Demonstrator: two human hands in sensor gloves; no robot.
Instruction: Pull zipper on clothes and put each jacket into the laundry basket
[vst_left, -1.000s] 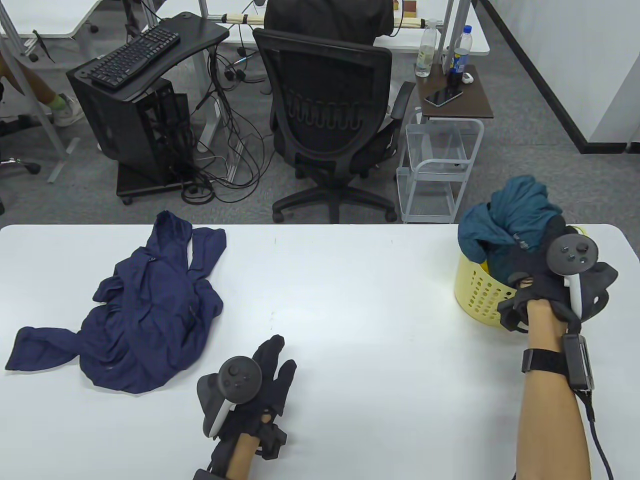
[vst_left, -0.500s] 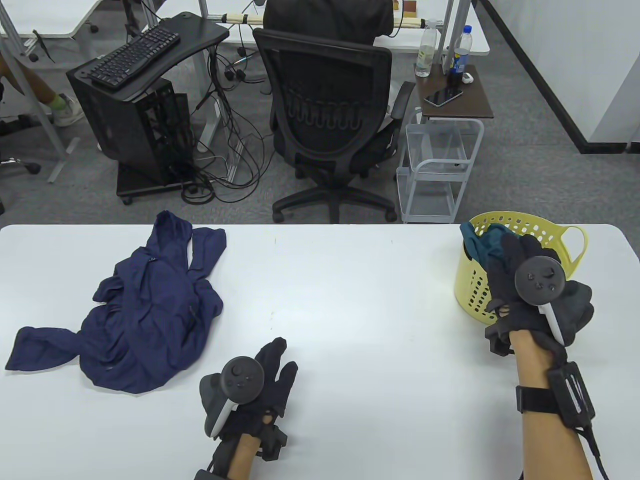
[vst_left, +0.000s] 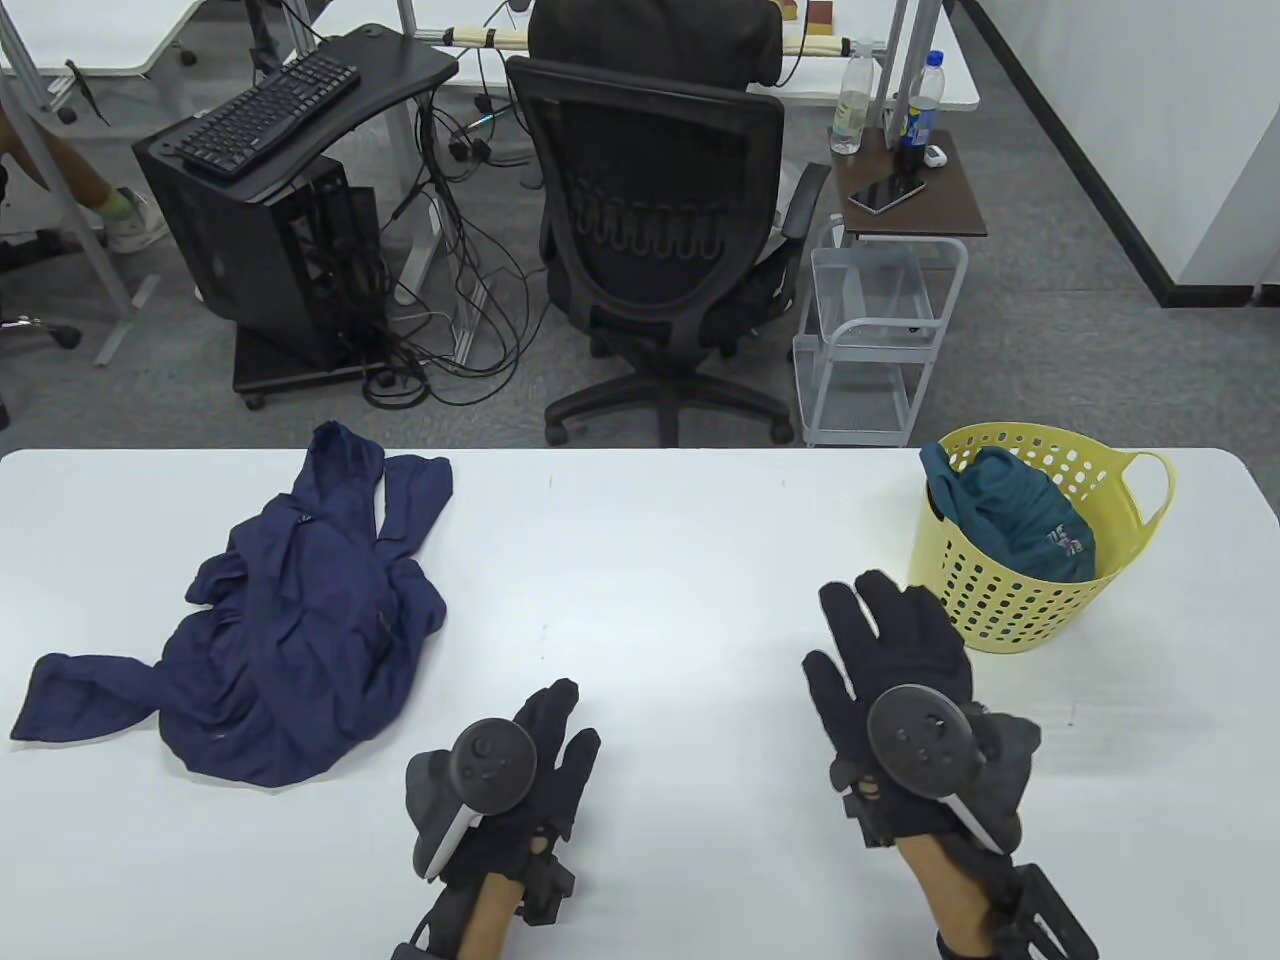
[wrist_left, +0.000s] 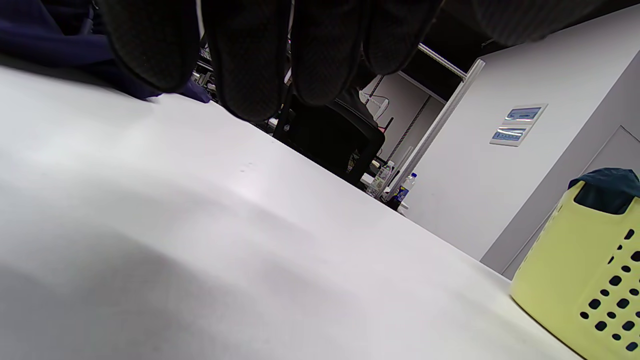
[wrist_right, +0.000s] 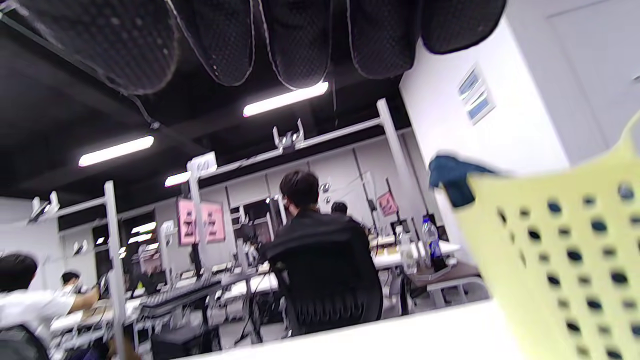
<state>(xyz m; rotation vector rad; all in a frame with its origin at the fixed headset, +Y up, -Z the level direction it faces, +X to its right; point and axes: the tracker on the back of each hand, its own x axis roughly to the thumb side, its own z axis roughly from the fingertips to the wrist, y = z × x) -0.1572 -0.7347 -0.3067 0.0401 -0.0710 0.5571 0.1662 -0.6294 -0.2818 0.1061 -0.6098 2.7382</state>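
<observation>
Sprawling near the bench's (vst_left: 680, 560) left edge, the navy jacket (vst_left: 290, 630) lies crumpled. The left hand (vst_left: 520, 780) rests flat just right of it, fingers straight, holding nothing. Bare bench surface spreads between the hands. The right hand (vst_left: 900, 690) hovers, fingers extended and empty, just beside the yellow laundry basket (vst_left: 1010, 600) near the right far corner, which holds the teal jacket (vst_left: 1020, 515).

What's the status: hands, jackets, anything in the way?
Left hand, right hand open, empty. Teal jacket in yellow basket; navy jacket on table. Nothing between.
</observation>
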